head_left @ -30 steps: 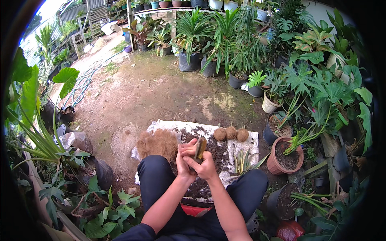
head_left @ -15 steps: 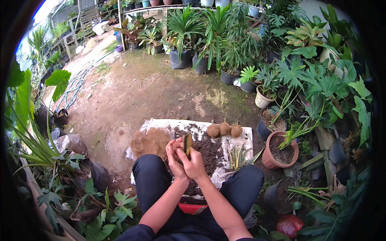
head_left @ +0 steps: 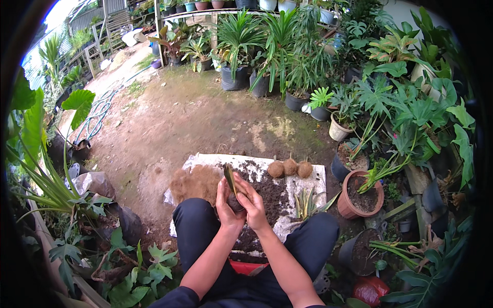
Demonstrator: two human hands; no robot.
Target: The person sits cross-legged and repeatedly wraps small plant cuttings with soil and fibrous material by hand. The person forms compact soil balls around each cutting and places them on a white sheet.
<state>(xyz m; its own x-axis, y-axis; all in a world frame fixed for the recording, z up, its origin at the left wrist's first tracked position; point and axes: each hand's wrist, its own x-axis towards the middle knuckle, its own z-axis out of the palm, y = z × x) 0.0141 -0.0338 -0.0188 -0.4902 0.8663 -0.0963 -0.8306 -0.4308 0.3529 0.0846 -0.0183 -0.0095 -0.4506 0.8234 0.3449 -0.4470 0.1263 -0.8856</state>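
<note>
My left hand [head_left: 224, 210] and my right hand [head_left: 253, 207] are cupped together between my knees, closed around a dark soil ball [head_left: 234, 203]. A green and yellowish leaf cutting [head_left: 229, 177] sticks up from the ball, leaning a little left. My palms hide much of the ball. Beneath them, dark loose soil [head_left: 269, 196] lies spread over a white sheet [head_left: 317, 180]. Left of my hands is a heap of brown fibre [head_left: 194, 185]. Toward the sheet's far right edge, three round fibre-covered balls [head_left: 290, 168] sit in a row. Several cut striped leaves [head_left: 305, 204] lie near my right knee.
A terracotta-coloured pot [head_left: 359, 195] with a plant stands right of the sheet. Potted plants line the right and back. Behind on the left, a blue hose [head_left: 100, 113] lies on bare ground [head_left: 190, 113]. Something red [head_left: 244, 267] shows under me.
My hands have turned and parted slightly at the top, so the dark soil ball now shows between them. The leaf has shifted left and its angle has changed.
</note>
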